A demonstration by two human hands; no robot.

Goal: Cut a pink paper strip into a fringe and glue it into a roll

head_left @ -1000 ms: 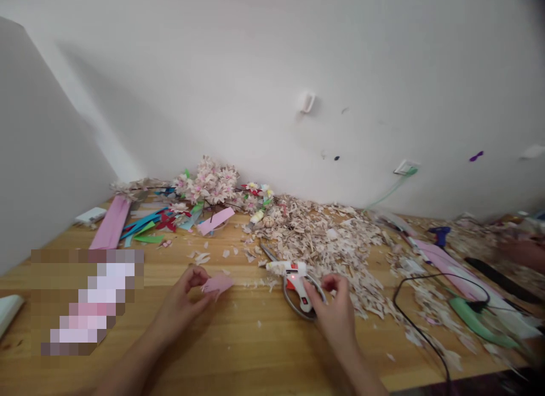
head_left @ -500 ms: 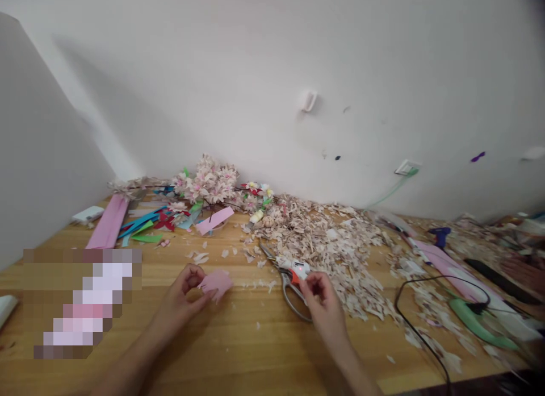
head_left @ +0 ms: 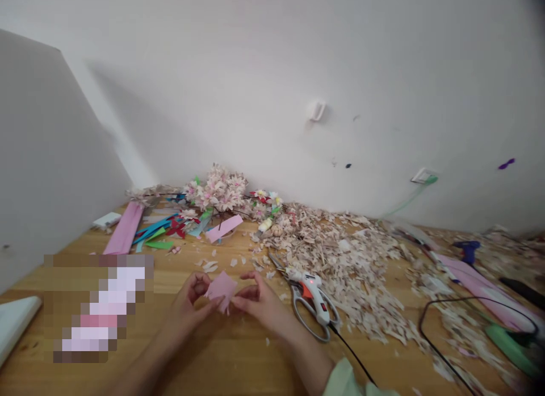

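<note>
A small piece of pink paper with a cut, fringed edge is pinched between the thumb and fingers of my left hand. From the other side, my right hand grips the lower right edge of the same paper, thumb against it and index finger raised. To the right of my right hand, a white glue gun with an orange trigger and a small red light lies across grey-handled scissors.
Dried husk-like scraps spread over the table's right side. Paper flowers, pink strips and coloured strips lie at the back left. A black cord, a green handle-like object and a blue glue gun are at the right.
My right hand has moved left from the white glue gun to the pink paper. The glue gun now lies uncovered on the scissors. The view has shifted slightly.
</note>
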